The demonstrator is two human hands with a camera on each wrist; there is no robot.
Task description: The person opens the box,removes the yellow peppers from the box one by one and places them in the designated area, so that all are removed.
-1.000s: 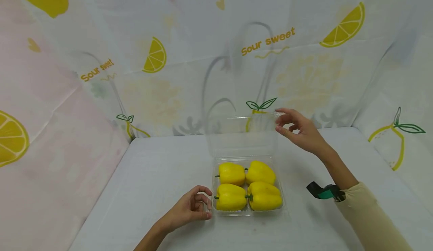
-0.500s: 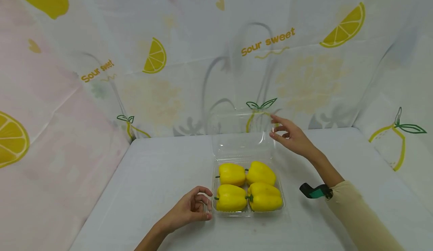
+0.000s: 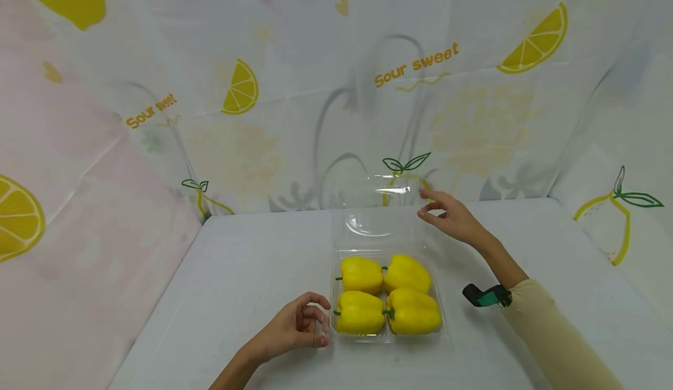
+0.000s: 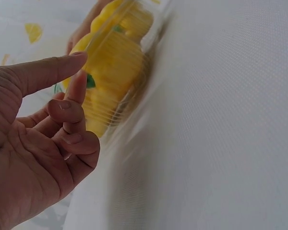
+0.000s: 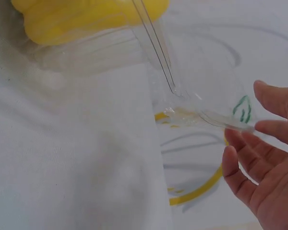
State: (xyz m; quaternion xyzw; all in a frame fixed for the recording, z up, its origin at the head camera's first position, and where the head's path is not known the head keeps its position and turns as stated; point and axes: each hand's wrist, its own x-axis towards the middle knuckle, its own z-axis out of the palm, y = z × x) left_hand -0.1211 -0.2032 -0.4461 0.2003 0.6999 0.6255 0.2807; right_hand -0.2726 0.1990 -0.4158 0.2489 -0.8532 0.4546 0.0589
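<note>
A clear plastic clamshell container (image 3: 386, 338) stands on the white surface with its lid (image 3: 368, 226) raised at the far side. Several yellow bell peppers (image 3: 360, 312) with green stems lie in its base. My left hand (image 3: 291, 326) is at the near left edge; in the left wrist view its curled fingers and thumb (image 4: 79, 58) hold the container's rim, partly blurred. My right hand (image 3: 452, 218) is at the lid's right edge. In the right wrist view its forefinger touches the lid's rim (image 5: 230, 125), while the thumb (image 5: 266, 93) stands apart from the fingers.
A white cloth covers the table (image 3: 247, 273). Behind and at both sides hangs a pale curtain (image 3: 294, 39) printed with lemons and the words "Sour sweet". A black and green device (image 3: 486, 296) sits at my right wrist, by a beige sleeve (image 3: 547, 326).
My right hand has moved down and left along with the lid's edge, and the lid's tilt has shifted. The container and peppers have slid slightly nearer; my left hand has barely moved.
</note>
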